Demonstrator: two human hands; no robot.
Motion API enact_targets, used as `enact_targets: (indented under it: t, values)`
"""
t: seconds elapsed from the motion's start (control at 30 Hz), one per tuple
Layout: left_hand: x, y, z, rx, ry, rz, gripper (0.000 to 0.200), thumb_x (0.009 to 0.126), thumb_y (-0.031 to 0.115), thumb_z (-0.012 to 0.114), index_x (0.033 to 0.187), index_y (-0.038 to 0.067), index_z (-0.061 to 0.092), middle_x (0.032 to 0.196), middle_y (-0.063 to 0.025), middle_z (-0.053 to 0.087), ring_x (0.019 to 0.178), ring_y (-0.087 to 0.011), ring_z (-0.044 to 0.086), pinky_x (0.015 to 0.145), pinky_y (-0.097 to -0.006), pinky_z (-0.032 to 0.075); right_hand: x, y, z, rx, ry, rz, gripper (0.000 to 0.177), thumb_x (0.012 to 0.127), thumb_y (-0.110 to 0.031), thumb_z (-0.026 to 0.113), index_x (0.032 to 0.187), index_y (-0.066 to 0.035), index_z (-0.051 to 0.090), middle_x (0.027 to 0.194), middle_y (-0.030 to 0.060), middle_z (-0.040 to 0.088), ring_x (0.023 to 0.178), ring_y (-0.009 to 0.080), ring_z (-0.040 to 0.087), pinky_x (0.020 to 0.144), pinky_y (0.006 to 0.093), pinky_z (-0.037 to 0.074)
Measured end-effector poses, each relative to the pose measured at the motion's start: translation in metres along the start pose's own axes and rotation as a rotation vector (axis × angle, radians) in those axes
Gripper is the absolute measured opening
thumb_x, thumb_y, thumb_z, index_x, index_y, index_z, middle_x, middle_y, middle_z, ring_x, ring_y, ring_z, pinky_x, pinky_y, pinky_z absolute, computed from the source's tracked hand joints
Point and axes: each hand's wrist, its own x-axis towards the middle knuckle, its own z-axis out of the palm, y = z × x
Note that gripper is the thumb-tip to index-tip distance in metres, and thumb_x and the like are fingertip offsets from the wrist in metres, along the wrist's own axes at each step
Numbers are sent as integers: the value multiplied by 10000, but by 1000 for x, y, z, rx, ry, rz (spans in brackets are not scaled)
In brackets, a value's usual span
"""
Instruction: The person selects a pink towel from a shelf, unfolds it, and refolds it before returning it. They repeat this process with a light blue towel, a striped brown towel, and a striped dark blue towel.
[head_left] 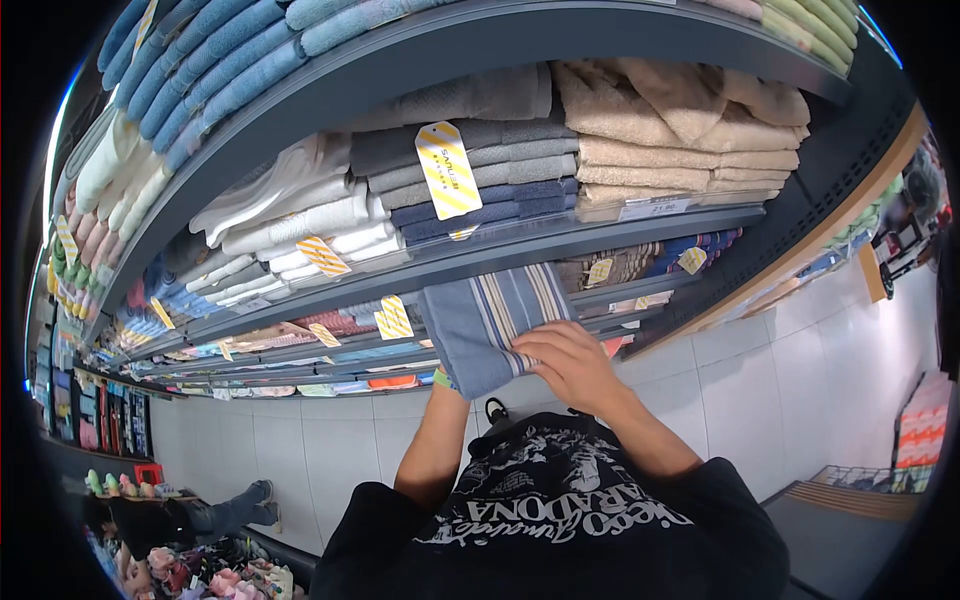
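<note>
A folded blue-grey towel (490, 330) with white, tan and dark stripes is held in front of the shelves, over the floor. My right hand (568, 362) lies across its right edge, fingers bent over the striped top face. The left forearm (437, 435) reaches up behind the towel, which hides my left hand and its fingers; that hand supports the towel from beneath. Close behind the towel's far edge is a dark shelf edge (500, 258). Grey and navy folded towels (520, 155) are stacked above it.
Beige towels (690, 140) and white towels (330, 225) fill the shelf above. Striped and patterned towels (610, 265) lie lower down. A yellow-and-white tag (448, 170) hangs in front. The tiled floor (690, 400) extends right. Another person (170, 530) is at the lower left.
</note>
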Motion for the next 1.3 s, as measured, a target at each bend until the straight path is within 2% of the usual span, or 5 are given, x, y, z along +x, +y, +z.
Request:
enact_targets:
  t: [0.33,0.57,0.83,1.1,1.3]
  values:
    - [-37,-51,50,-369,-17,-284,482,994,335,516,1375,43,466,1189,-138,623,1029,-299,650,857,-397,570,-52,-2,-30,135,-271,156,390,792,-198,755,1139,-44,666,1187,61,657,1086,285,593,948,387,462]
    - [-33,-57,80,-632,-25,-451,499,994,332,523,1400,52,446,1178,-136,625,1004,-301,657,841,-396,579,-70,-7,-26,595,-65,524,772,847,-263,766,1466,-28,369,1311,186,525,1165,286,556,969,394,468]
    - [-52,-32,153,-335,30,-99,744,1002,513,451,1583,280,48,1340,-131,466,1106,-278,591,876,-446,563,-79,7,-45,787,-81,507,781,869,-185,728,1510,-27,311,1294,155,476,1079,259,542,923,355,479]
    - [-59,-42,175,9,152,166,795,1002,501,431,1586,138,32,1521,-174,314,1346,-280,417,1087,-419,399,-92,12,-59,427,-161,368,680,835,-146,651,1436,11,375,1349,277,484,1273,359,501,979,387,451]
    - [-54,-30,184,-134,98,157,767,1004,493,447,1574,99,115,1553,-126,279,1401,-250,351,1169,-389,286,-84,-1,-62,559,8,532,550,775,-30,591,1310,32,481,1137,249,614,1080,348,622,927,352,475]
